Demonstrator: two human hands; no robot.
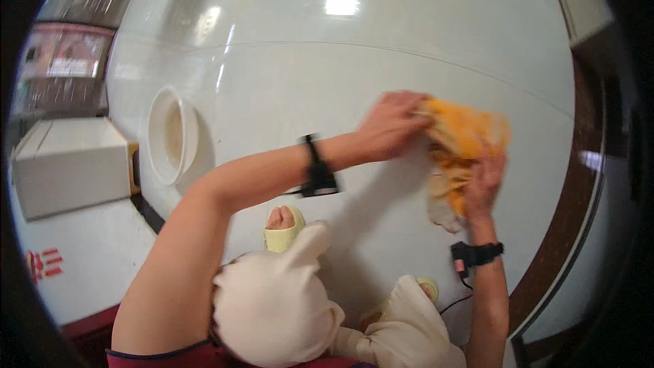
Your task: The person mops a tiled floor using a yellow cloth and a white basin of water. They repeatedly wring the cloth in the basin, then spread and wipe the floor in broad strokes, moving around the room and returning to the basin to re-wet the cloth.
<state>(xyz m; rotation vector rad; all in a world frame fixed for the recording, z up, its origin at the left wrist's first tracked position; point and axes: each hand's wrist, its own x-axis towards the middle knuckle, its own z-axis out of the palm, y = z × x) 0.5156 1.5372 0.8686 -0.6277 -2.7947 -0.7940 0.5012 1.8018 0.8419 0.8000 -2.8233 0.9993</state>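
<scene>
An orange and whitish cloth [467, 128], blurred by motion, is held between both hands in front of me to the right. My left hand [396, 125] grips its left end, with the fingers partly hidden. My right hand [485, 179] is on its lower right part, and a bunched, pale end of the cloth hangs beside the wrist. The pale tiled floor [327, 82] lies beneath; whether the cloth touches it, I cannot tell.
A white plastic basin [173, 135] with some liquid stands on the floor at the left, beside a white box-shaped cabinet [71, 163]. A dark brown border strip [577, 163] curves along the right. My feet, in light yellow slippers [281, 237], are below.
</scene>
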